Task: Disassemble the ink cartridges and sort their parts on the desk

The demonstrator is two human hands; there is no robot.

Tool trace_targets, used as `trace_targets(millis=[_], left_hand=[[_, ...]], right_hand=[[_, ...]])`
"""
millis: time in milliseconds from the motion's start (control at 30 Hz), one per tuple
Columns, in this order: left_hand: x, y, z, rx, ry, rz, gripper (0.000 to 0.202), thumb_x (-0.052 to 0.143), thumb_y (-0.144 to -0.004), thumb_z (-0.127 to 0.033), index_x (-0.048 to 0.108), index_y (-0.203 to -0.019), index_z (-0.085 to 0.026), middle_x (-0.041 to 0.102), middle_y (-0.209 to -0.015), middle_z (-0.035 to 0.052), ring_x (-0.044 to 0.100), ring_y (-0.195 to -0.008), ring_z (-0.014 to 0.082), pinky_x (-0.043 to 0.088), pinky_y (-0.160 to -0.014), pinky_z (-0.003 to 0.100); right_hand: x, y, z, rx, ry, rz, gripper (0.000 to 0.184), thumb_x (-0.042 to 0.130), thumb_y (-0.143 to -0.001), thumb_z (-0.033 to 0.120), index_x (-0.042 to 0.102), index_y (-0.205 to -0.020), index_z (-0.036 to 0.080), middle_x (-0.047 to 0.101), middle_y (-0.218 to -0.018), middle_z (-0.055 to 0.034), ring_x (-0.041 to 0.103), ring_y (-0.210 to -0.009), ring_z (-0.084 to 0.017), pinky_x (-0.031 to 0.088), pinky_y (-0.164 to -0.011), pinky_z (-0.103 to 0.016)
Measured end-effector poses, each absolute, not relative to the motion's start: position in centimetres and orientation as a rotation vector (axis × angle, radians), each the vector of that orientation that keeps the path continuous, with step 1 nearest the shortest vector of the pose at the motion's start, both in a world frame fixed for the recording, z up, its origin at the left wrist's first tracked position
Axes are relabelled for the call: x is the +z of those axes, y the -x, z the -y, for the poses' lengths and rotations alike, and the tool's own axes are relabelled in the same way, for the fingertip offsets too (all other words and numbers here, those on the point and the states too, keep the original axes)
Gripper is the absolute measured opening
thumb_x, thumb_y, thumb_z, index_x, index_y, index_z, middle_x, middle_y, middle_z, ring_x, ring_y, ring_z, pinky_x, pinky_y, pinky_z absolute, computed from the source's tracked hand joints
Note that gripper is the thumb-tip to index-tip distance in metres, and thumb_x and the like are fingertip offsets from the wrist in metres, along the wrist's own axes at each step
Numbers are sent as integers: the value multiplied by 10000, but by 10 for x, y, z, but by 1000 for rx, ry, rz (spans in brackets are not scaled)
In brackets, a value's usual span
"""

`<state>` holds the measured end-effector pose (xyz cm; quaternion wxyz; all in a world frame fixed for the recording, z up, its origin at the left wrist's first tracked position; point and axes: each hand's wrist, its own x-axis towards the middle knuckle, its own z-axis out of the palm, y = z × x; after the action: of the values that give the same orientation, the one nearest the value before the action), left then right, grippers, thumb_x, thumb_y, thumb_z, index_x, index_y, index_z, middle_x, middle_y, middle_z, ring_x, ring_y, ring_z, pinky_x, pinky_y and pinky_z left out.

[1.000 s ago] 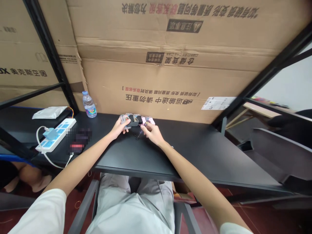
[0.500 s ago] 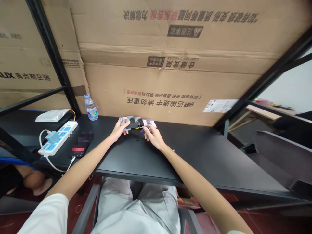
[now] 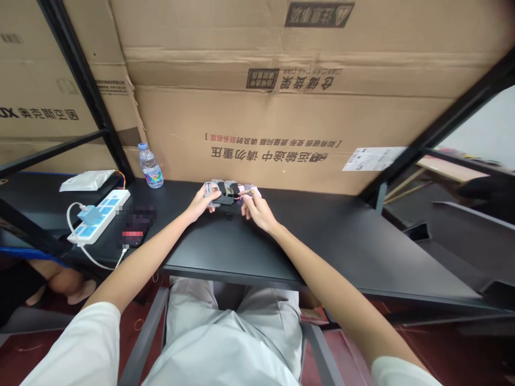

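A small black device (image 3: 225, 193) lies at the far side of the black table (image 3: 322, 241), among clear and pink plastic cases (image 3: 233, 187). My left hand (image 3: 203, 202) grips the device's left end, thumb on a clear case. My right hand (image 3: 257, 210) pinches a thin pink-tipped tool (image 3: 244, 192) whose tip points at the device's right side. A few tiny dark parts (image 3: 227, 215) lie on the table between my hands.
A water bottle (image 3: 150, 166) stands at the back left. A white power strip (image 3: 100, 214) with a plugged charger, a phone (image 3: 134, 228) and a white packet (image 3: 86, 181) lie left. Cardboard boxes (image 3: 281, 118) wall the back. Black frame posts (image 3: 86, 91) rise at both sides.
My right hand has lifted from the table and brought the tool's tip up to the device. My left hand keeps its grip. The view has tilted slightly down.
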<state>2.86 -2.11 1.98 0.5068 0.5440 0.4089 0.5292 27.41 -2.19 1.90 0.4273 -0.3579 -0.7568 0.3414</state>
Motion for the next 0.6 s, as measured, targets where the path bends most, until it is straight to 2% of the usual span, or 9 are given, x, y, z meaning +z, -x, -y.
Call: trace_targets(millis=[167,367,467,600], left_hand=[[17,-24,19,1287,-1307,-1010,480,819,-869,-453,602,-1204,-187,655,-785,0,583,-460,93,483,-423,222],[13,-20,18,1277,-1286,-959,532,841,-848,-524,599,-1184,-192,684,-855,22,639,-505,112,552,-463,246],[13,-20,19,1279,-1313,-986,520,849,-841,-532,617,-1120,-161,694,-828,30,659,-540,119,610,-540,272],[12,-20,20,1247,-1438,-1009,512,889,-803,-461,639,-1099,-127,730,-854,60,721,-671,150,634,-661,283]], right_hand=[[15,-278,15,895,882,1887,486,381,-1069,685,517,-1181,232,632,-641,46,556,-441,-136,468,-477,-262],[18,-279,16,869,885,1864,470,379,-1069,679,518,-1151,238,620,-633,43,546,-438,-148,462,-493,-289],[21,-280,18,799,930,1909,456,362,-1077,674,530,-1062,251,616,-643,31,561,-476,-164,486,-555,-313],[24,-282,16,481,959,1861,455,412,-1073,641,530,-877,248,631,-771,-36,607,-690,-216,507,-714,-356]])
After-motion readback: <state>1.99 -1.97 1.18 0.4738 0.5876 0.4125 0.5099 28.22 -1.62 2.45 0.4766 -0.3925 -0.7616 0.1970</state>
